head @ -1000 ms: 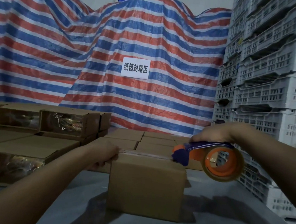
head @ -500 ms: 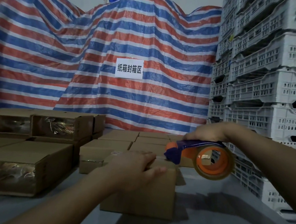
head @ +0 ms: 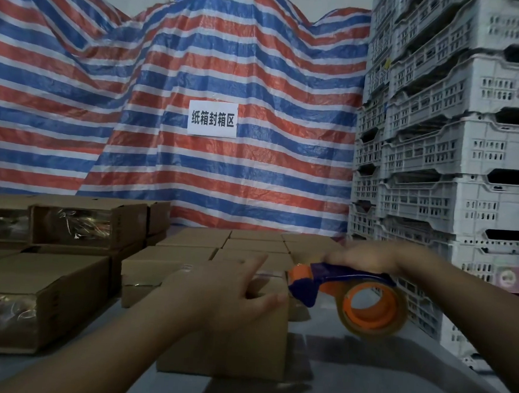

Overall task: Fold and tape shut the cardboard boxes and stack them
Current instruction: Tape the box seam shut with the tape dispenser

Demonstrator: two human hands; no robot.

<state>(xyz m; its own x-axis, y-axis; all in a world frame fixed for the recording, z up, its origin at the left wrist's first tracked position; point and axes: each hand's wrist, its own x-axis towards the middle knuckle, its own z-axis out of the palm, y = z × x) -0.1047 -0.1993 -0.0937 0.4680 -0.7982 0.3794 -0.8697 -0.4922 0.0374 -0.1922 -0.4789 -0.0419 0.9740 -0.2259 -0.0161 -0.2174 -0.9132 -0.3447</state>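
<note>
The cardboard box [head: 228, 340] is stood on the bench [head: 362, 385] near its front edge. It is pressed down by the left hand [head: 231, 288], fingers spread flat over the top, presumably to steady the flaps. The tape dispenser [head: 352, 296] is clasped by the right hand [head: 367, 257] at the box's right top edge, apparently to finish the strip.

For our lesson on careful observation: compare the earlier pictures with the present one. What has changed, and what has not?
The left hand moved from the box's far left edge onto its top, fingers spread flat. The right hand keeps gripping the tape dispenser at the box's right top edge. Box and stacked boxes stayed put.
</note>
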